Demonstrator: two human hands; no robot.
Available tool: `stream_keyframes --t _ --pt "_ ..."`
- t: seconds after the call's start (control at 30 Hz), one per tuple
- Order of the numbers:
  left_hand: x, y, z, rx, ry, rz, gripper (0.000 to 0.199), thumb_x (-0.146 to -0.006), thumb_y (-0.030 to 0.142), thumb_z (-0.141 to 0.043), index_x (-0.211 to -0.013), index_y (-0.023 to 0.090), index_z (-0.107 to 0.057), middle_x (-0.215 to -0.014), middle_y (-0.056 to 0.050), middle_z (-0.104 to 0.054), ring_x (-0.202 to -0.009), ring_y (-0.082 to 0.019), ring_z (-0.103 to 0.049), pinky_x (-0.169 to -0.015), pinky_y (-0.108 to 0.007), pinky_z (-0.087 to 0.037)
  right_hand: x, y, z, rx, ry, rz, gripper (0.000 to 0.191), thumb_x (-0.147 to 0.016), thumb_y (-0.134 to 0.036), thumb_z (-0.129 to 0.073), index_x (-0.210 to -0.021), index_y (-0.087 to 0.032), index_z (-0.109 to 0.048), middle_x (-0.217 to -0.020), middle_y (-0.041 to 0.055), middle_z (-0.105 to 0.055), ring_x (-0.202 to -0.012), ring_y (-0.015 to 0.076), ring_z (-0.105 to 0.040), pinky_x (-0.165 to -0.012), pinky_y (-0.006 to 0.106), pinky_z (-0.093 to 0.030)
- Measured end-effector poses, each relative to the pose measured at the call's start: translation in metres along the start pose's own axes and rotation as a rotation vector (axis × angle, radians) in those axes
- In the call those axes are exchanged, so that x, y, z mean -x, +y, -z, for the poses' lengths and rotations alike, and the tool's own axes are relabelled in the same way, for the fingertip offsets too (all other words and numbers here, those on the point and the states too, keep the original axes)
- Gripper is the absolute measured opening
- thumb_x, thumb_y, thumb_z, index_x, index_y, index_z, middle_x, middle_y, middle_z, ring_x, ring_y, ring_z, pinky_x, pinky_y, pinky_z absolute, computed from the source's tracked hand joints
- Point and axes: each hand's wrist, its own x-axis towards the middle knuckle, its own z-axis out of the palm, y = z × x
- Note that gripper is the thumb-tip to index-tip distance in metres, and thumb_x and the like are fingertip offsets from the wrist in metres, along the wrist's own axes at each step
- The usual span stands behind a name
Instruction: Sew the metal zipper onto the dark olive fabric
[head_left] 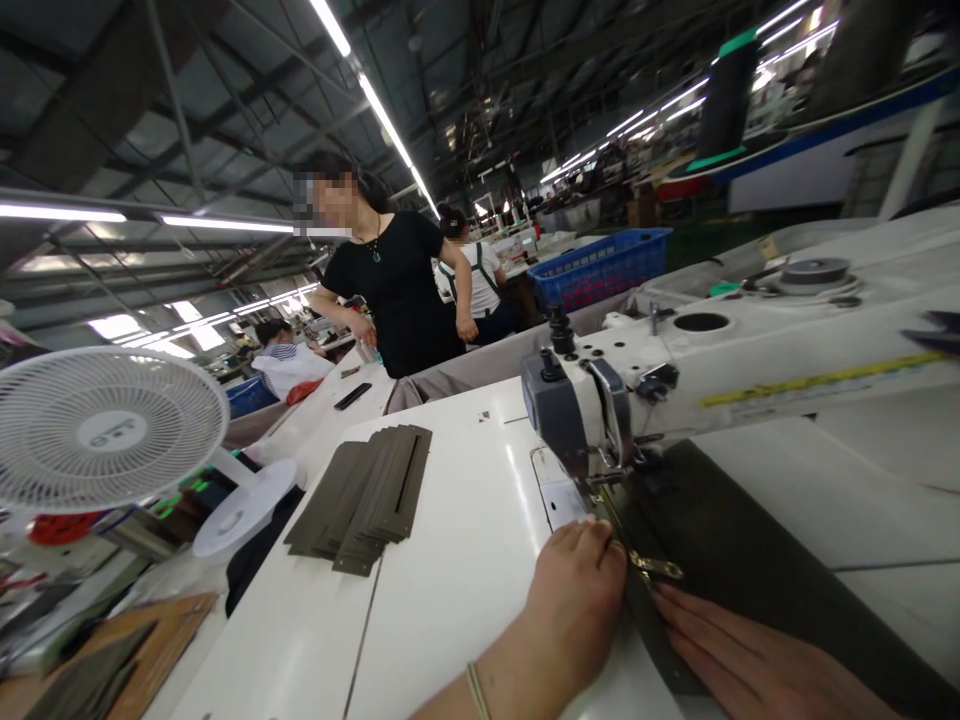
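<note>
My left hand (574,590) is curled on the white sewing table (450,560), its fingertips pinching the edge of a dark olive fabric piece (720,540) right beside a brass zipper pull (654,567). My right hand (739,655) lies flat, fingers together, pressing the same fabric at the front. The fabric runs under the needle area of the white sewing machine (675,380), just beyond both hands.
A fanned stack of olive fabric strips (367,495) lies on the table's left side. A white desk fan (105,430) stands at the far left. A person in a black top (397,290) stands behind the table, others sit further back, and a blue crate (600,265) sits behind the machine.
</note>
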Motion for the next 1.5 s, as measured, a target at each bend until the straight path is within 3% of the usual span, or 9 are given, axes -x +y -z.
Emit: stream_keyframes --t 0.13,0.33,0.47,0.7,0.87,1.1,1.27,1.4,1.5 --pt "-0.004 -0.004 0.001 0.004 0.003 0.011 0.014 -0.091 0.015 -0.054 -0.102 0.01 -0.062 -0.111 -0.013 -0.067 -0.098 -0.023 -0.066 -0.089 -0.036 -0.058 0.002 0.003 -0.005 -0.045 0.012 -0.066 0.04 -0.078 -0.004 -0.039 -0.091 -0.019 -0.073 -0.096 0.0055 -0.073 -0.089 0.0152 -0.068 -0.079 0.02 -0.056" --pt "-0.004 -0.006 -0.004 0.044 0.202 -0.005 0.02 -0.097 0.014 -0.043 -0.1 0.01 -0.062 -0.104 -0.01 -0.069 -0.091 -0.021 -0.067 -0.086 -0.032 -0.058 0.008 0.009 -0.019 -0.102 0.014 -0.138 0.046 -0.081 -0.006 -0.041 -0.117 -0.019 -0.067 -0.104 0.0044 -0.072 -0.098 0.0159 -0.066 -0.086 0.022 -0.055" --pt "-0.008 -0.011 -0.007 0.058 0.161 -0.001 0.017 -0.096 0.014 -0.046 -0.097 0.009 -0.062 -0.099 -0.01 -0.069 -0.088 -0.022 -0.067 -0.083 -0.033 -0.059 0.008 0.013 -0.025 -0.113 0.031 -0.157 0.049 -0.082 -0.006 -0.042 -0.125 -0.018 -0.062 -0.104 0.0046 -0.072 -0.099 0.016 -0.066 -0.087 0.022 -0.054" --pt "-0.011 -0.02 -0.018 0.089 0.058 0.073 0.01 -0.09 0.01 -0.054 -0.097 0.012 -0.062 -0.092 -0.009 -0.066 -0.082 -0.022 -0.064 -0.073 -0.033 -0.06 0.004 0.019 -0.039 -0.048 0.08 -0.157 0.045 -0.077 -0.004 -0.038 -0.106 -0.018 -0.07 -0.099 0.006 -0.073 -0.095 0.0161 -0.066 -0.082 0.023 -0.056" --pt "-0.012 -0.022 -0.023 0.072 -0.004 0.121 0.016 -0.082 0.005 -0.051 -0.092 0.013 -0.062 -0.093 -0.01 -0.065 -0.08 -0.024 -0.063 -0.07 -0.035 -0.06 -0.001 0.022 -0.035 0.007 0.019 -0.102 0.043 -0.075 -0.001 -0.036 -0.092 -0.017 -0.072 -0.096 0.0048 -0.073 -0.086 0.0149 -0.068 -0.076 0.021 -0.056" --pt "-0.01 -0.017 -0.001 0.171 -0.077 0.127 0.027 -0.074 0.008 -0.054 -0.099 0.012 -0.061 -0.099 -0.013 -0.062 -0.09 -0.025 -0.06 -0.083 -0.036 -0.057 -0.01 0.04 -0.027 -0.107 -0.086 -0.412 0.032 -0.097 -0.032 -0.038 -0.102 -0.019 -0.068 -0.098 0.0077 -0.07 -0.089 0.0191 -0.066 -0.076 0.028 -0.056" --pt "-0.005 -0.009 0.002 0.161 -0.097 0.18 0.037 -0.07 0.016 -0.056 -0.106 0.009 -0.061 -0.106 -0.016 -0.061 -0.103 -0.03 -0.057 -0.103 -0.045 -0.047 -0.023 0.059 -0.052 -0.059 -0.085 -0.469 0.038 -0.098 -0.024 -0.034 -0.079 -0.019 -0.067 -0.072 0.0078 -0.066 -0.064 0.0198 -0.062 -0.056 0.03 -0.05" --pt "-0.004 -0.005 0.001 0.203 -0.089 0.239 0.037 -0.073 0.013 -0.056 -0.11 0.012 -0.061 -0.109 -0.013 -0.06 -0.102 -0.028 -0.057 -0.098 -0.045 -0.05 -0.026 0.061 -0.061 -0.081 -0.102 -0.48 0.038 -0.094 -0.014 -0.034 -0.07 -0.018 -0.063 -0.063 0.0061 -0.063 -0.058 0.0182 -0.061 -0.057 0.029 -0.048" --pt "-0.006 -0.004 0.004 0.166 -0.077 0.186 0.042 -0.08 0.015 -0.055 -0.122 0.017 -0.057 -0.113 -0.012 -0.059 -0.101 -0.028 -0.057 -0.089 -0.043 -0.054 -0.022 0.062 -0.062 -0.113 -0.125 -0.53 0.033 -0.093 -0.02 -0.038 -0.071 -0.019 -0.062 -0.064 0.0051 -0.064 -0.055 0.017 -0.061 -0.053 0.027 -0.047"
